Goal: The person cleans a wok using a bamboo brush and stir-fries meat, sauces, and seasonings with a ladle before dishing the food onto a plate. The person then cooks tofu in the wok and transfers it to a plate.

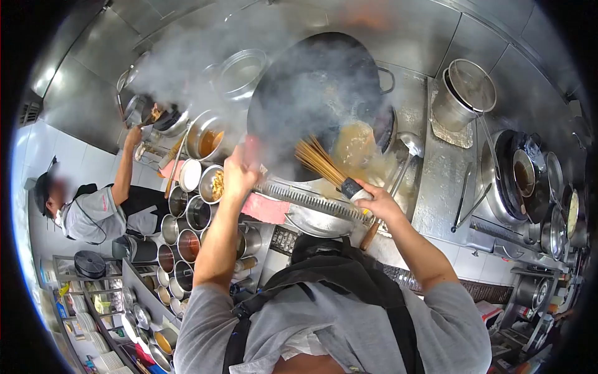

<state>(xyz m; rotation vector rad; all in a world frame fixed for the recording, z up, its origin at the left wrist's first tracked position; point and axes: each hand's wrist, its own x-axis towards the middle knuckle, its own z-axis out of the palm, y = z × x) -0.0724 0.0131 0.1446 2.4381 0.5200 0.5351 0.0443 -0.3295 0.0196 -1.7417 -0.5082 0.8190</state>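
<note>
A large black wok [293,81] is tilted up over the stove, partly veiled by steam. My left hand [242,171] is closed at its near left edge, where something red and blurred shows; the exact grip is hidden. My right hand [375,202] is wrapped round the dark-bound end of a bamboo wok brush [321,161]. The bristles point up and left, toward the wok's lower edge. Just right of them, cloudy brownish water [356,144] spills by the wok. A ladle [410,144] lies to the right of the brush, its long handle slanting toward me.
Left of the wok stand a pot of orange-brown liquid [210,142], a bowl of food pieces [215,184] and several metal containers. A pink cloth [266,209] lies near the stove's front edge. At right is a strainer on a pot [471,87]. A co-worker [93,209] cooks at far left.
</note>
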